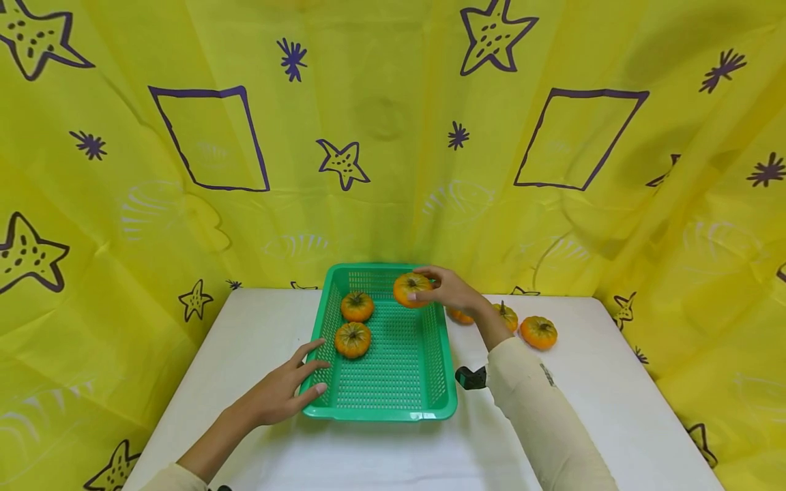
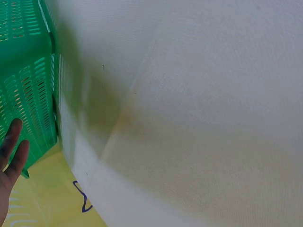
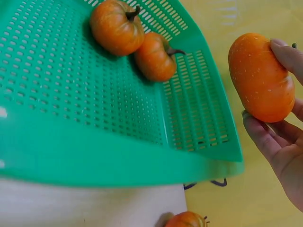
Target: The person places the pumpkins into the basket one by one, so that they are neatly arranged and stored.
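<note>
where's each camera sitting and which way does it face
Head: on the head, facing forward, down at the green plastic basket; left hand, right hand and forearms show.
Left: on the wrist, facing white tabletop, basket at edge; fingers show.
Right: on the wrist, facing across the basket; hand holding a pumpkin shows.
Head and right share that pumpkin.

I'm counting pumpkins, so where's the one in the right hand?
In the head view, the held pumpkin appears near the far right corner of the basket, right of two pumpkins inside.

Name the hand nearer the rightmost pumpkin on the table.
Right. The right hand is left of that pumpkin; the left hand is farther left, at the green basket's left rim.
</note>
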Tool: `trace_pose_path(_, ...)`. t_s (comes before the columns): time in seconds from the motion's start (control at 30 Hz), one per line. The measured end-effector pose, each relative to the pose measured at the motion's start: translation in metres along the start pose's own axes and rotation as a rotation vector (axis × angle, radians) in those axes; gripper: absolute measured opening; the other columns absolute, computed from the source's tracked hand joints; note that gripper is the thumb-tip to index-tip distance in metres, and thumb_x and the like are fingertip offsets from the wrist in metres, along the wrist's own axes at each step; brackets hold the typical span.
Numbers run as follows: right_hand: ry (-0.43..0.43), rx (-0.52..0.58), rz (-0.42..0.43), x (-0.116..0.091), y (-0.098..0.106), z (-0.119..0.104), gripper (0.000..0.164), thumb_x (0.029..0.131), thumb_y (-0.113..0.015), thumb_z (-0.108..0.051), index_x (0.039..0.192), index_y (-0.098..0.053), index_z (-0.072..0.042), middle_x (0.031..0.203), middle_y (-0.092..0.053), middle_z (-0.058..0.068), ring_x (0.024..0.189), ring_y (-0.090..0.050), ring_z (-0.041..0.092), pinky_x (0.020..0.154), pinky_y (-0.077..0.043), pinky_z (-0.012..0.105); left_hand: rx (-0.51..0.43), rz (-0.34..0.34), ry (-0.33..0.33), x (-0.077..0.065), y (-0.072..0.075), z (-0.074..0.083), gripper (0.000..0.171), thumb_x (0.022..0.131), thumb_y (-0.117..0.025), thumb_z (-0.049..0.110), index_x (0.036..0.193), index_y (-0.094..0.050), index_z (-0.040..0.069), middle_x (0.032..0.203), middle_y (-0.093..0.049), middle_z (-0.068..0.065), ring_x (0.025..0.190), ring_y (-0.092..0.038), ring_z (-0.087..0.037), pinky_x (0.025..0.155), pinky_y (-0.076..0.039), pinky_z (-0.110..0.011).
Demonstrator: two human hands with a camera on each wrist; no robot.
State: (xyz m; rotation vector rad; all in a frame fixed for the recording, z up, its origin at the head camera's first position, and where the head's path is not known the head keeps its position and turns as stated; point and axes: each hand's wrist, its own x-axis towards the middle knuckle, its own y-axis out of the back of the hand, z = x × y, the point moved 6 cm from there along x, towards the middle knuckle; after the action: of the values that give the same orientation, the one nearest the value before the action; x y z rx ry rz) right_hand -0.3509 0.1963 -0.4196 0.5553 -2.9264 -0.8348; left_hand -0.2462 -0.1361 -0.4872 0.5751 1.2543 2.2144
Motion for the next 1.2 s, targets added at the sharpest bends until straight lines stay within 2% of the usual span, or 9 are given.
trace_pose_path(0.2,-0.005,-0.016,0.000,0.007,-0.007,-0.007,0.067,0.093,-0.071,-0.029,0.151,-0.043,-0.010,0.149,-0.046,0.018,0.123,-0.056,0.036,0.100,-0.048,0.048,0.006,0.004,-0.001,0.000,0.001,0.001,0.045,0.102,-0.054,0.046,0.137,-0.059,0.018,0.163,-0.027,-0.007,0.128,-0.056,-0.039,0.094,-0.052,-0.058)
trace_pose_path(0.3,-0.009,-0.011,-0.008,0.011,-0.012,-0.009,0.068,0.094,-0.070,-0.027,0.152,-0.041,-0.007,0.149,-0.046,0.020,0.122,-0.056,0.037,0.100,-0.048,0.050,0.007,0.001,0.000,0.000,0.001,0.001,0.045,0.102,-0.053,0.046,0.137,-0.059,0.018,0.163,-0.027,-0.007,0.128,-0.057,-0.039,0.094,-0.052,-0.058)
trace_pose_path(0.47,-0.056,0.050,-0.019,0.016,-0.020,-0.009,0.067,0.093,-0.072,-0.027,0.151,-0.043,-0.008,0.140,-0.052,0.018,0.110,-0.060,0.029,0.098,-0.049,0.045,0.001,-0.004,0.001,0.000,0.001,0.002,0.046,0.102,-0.053,0.046,0.138,-0.059,0.017,0.163,-0.027,-0.007,0.128,-0.057,-0.039,0.094,-0.052,-0.058)
trace_pose_path(0.6,-0.116,0.096,-0.008,0.021,-0.024,-0.005,0.068,0.090,-0.075,-0.029,0.149,-0.045,-0.014,0.137,-0.054,0.012,0.110,-0.059,0.025,0.098,-0.048,0.040,0.000,-0.002,0.000,-0.001,0.001,0.002,0.046,0.102,-0.053,0.045,0.137,-0.059,0.017,0.163,-0.027,-0.007,0.128,-0.057,-0.040,0.094,-0.052,-0.058)
trace_pose_path(0.87,-0.055,0.028,-0.024,0.029,-0.032,-0.009,0.061,0.091,-0.074,-0.025,0.145,-0.050,-0.007,0.139,-0.052,0.021,0.121,-0.054,0.035,0.095,-0.050,0.044,0.006,0.000,0.001,0.000,0.001,0.002,0.045,0.102,-0.053,0.046,0.137,-0.059,0.018,0.163,-0.027,-0.007,0.128,-0.057,-0.039,0.093,-0.052,-0.057)
trace_pose_path(1.07,-0.088,0.040,-0.041,0.034,-0.040,-0.001,0.066,0.091,-0.075,-0.028,0.147,-0.048,-0.008,0.143,-0.048,0.022,0.126,-0.051,0.038,0.098,-0.050,0.048,0.002,-0.002,0.001,0.000,0.000,0.001,0.046,0.102,-0.053,0.046,0.138,-0.058,0.017,0.164,-0.027,-0.006,0.128,-0.056,-0.040,0.094,-0.052,-0.058)
trace_pose_path(1.2,-0.102,0.006,-0.038,0.037,-0.045,0.002,0.071,0.090,-0.076,-0.030,0.149,-0.045,-0.007,0.145,-0.047,0.023,0.129,-0.050,0.039,0.101,-0.048,0.050,0.001,-0.002,0.001,0.000,0.000,0.001,0.045,0.102,-0.053,0.045,0.138,-0.058,0.018,0.164,-0.027,-0.007,0.128,-0.057,-0.040,0.093,-0.052,-0.058)
